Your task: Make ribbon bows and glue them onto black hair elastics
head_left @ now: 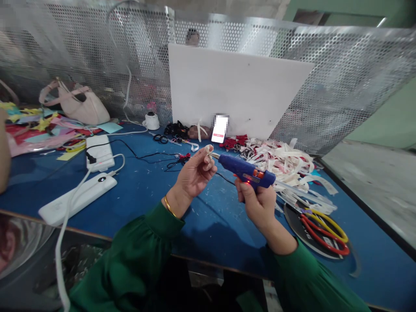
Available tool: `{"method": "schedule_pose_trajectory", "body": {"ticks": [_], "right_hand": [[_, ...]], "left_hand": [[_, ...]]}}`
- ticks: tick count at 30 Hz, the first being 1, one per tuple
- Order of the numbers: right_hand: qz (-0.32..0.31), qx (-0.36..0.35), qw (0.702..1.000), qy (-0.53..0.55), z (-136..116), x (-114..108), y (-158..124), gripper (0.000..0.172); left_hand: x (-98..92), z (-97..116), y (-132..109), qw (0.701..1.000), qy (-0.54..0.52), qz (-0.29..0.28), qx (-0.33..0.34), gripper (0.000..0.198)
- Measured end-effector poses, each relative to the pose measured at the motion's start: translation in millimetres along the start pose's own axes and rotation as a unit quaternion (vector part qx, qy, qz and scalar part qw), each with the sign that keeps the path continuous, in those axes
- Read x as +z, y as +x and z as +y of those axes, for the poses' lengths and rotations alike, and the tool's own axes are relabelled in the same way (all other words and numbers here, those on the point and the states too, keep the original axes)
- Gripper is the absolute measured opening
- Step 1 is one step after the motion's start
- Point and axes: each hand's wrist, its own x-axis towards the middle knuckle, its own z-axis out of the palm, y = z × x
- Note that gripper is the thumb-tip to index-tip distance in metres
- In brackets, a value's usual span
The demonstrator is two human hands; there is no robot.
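Note:
My right hand (259,200) is wrapped round the handle of a blue hot glue gun (242,168), whose small red light glows near my thumb. A clear glue stick (303,196) juts out of the gun's rear end. The metal nozzle points left and meets the fingertips of my left hand (197,172). Those fingers are pinched on a small whitish piece (208,149), perhaps ribbon; it is mostly hidden and too small to name surely. Both hands are above the blue table (208,234).
White ribbon strips (282,160) pile up at the right, beside red-and-yellow-handled scissors (325,232). A lit phone (220,129) leans on a white board (234,86). White power strips (81,197) with cords lie left, near a pale handbag (82,106). Another person's arm (4,151) shows at the left edge.

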Motion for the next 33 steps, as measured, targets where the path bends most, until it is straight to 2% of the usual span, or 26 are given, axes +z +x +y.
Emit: {"method": "schedule_pose_trajectory", "body": {"ticks": [8,11,20,28,33], "right_hand": [[-0.014,0.014,1.000,0.016,-2.6,-0.4,1.1,0.039],[-0.017,0.017,1.000,0.015,-1.9,-1.4,1.5,0.036],[0.009,0.018,1.000,0.021,-2.0,-2.7,2.2,0.036],[-0.015,0.027,0.999,0.024,-3.1,-2.8,3.1,0.040],[0.013,0.034,0.998,0.053,3.6,-1.9,0.3,0.038]], "left_hand": [[1.0,-0.1,-1.0,1.000,0.001,0.008,0.002,0.005],[0.4,0.2,-0.9,1.000,0.001,0.008,0.001,0.006],[0.8,1.1,-0.7,1.000,-0.002,-0.014,0.002,0.008],[-0.7,1.5,-1.3,1.000,-0.010,-0.014,-0.001,0.009],[1.3,4.4,-1.3,0.999,-0.034,-0.001,0.001,0.006]]}}
